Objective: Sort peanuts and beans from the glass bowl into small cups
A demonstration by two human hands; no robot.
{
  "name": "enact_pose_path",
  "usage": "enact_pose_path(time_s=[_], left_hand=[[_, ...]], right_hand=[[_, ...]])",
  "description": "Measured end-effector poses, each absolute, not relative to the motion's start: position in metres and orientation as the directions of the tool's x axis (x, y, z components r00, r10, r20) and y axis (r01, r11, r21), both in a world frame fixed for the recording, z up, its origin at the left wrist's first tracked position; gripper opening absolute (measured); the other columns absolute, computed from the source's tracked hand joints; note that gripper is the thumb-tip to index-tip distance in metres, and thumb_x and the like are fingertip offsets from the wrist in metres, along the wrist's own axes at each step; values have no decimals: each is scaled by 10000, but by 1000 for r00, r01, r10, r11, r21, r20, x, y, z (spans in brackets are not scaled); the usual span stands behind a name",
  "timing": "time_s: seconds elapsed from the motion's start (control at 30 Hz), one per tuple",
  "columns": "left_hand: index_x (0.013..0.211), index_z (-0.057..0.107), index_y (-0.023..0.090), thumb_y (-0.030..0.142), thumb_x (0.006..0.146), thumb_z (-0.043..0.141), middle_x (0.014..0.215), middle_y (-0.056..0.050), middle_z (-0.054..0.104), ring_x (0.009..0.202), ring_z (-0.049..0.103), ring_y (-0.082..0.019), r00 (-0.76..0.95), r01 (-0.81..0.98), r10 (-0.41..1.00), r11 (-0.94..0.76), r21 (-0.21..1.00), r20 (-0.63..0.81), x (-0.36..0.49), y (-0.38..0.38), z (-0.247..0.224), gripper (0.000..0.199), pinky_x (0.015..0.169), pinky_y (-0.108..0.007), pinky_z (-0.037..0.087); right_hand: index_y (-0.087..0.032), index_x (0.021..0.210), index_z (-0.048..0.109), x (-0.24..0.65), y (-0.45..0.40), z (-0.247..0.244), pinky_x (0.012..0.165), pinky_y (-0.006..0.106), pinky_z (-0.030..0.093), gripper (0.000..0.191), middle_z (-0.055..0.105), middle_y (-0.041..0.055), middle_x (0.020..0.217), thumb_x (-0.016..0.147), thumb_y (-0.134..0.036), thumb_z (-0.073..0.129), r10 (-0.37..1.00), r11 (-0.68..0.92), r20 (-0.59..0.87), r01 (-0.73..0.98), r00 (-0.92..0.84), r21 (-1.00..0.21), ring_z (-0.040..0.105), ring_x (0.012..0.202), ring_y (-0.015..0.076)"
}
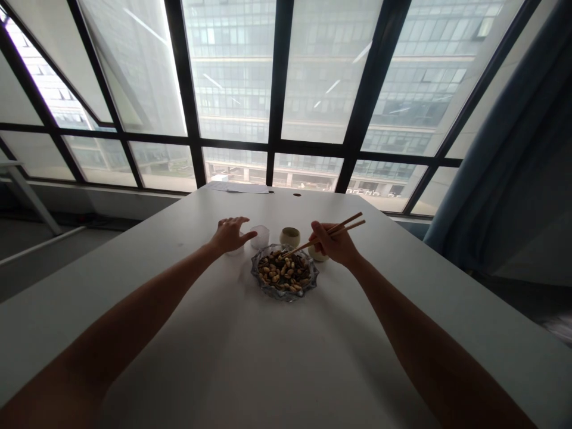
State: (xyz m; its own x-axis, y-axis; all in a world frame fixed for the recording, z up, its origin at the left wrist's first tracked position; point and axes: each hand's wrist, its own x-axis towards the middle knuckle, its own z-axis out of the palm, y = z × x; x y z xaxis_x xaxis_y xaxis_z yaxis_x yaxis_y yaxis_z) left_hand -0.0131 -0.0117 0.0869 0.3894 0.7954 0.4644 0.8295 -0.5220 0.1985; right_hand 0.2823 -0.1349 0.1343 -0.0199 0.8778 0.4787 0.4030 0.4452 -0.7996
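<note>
R arm (pixel 402 322) has chopsticks (pixel 301 246) thru grip (pixel 333 242), tips (pixel 286 255) @ nuts (pixel 290 273).

Count: hands, two, one left hand (pixel 229 235) and one right hand (pixel 334 244). Chopsticks (pixel 353 226), two, making one pair. Glass bowl (pixel 289 296), one. Nuts and dark seeds (pixel 279 274), many; overlapping pieces prevent an exact tally. Clear cups (pixel 260 238), two, the second mostly covered from view. Cream cups (pixel 289 240), two, one partly covered. Cups in all: four. White table (pixel 286 357), one. Dark round holes in tabletop (pixel 297 195), two seen. Paper (pixel 236 187), at least one sheet; exact number unclear. Blue curtain (pixel 491 131), one.
</note>
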Motion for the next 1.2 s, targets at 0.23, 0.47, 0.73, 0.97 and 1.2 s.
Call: enact_pose_path(time_s=[0.23, 0.47, 0.73, 0.97, 1.2], left_hand=[[1304, 543, 193, 639, 896, 527, 1351, -168, 623, 1266, 569, -360, 190, 840, 765, -451, 302, 615, -48, -26, 52, 605, 1044, -544, 446], [1317, 508, 182, 610, 778, 697, 1355, -170, 616, 1229, 607, -351, 117, 733, 808, -463, 498, 578, -43, -23, 29, 713, 1024, -502, 503], [1348, 464, 225, 342, 778, 706, 1352, -122, 594, 1281, 554, -300, 195, 701, 687, -596, 390, 700, -38, -40, 39, 630, 1103, -456, 461], [1339, 470, 232, 363, 785, 691, 1356, -120, 594, 1286, 555, -301, 190, 707, 719, -573, 415, 668, -35, -45, 41, 611, 1108, -456, 459], [1344, 465, 210, 423, 767, 703, 1342, -130, 631, 1201, 632, -287, 54, 690, 871, -386, 612, 489, -42, -33, 40, 659, 1019, -420, 512]], right_hand=[[-178, 624, 640, 276, -138, 133, 336, 203, 355, 648, 571, 8, 432, 764, -809, 589, 895, 444, 421, 404, -149, -800, 467, 332, 90], [-175, 578, 623, 283, -129, 134, 281, 214, 329, 679, 558, 28, 389, 712, -840, 601, 903, 351, 410, 330, 127, -876, 442, 274, 98], [-176, 576, 612, 291, -113, 125, 268, 217, 333, 576, 556, 34, 384, 782, -712, 643, 900, 252, 280, 126, 335, -960, 421, 277, 98], [-180, 597, 624, 288, -118, 129, 285, 241, 348, 626, 563, 34, 393, 754, -786, 612, 886, 335, 381, 202, 266, -920, 432, 280, 109], [-176, 574, 625, 290, -123, 138, 289, 242, 358, 639, 555, 29, 384, 747, -791, 624, 888, 337, 371, 166, 271, -927, 423, 273, 103]])
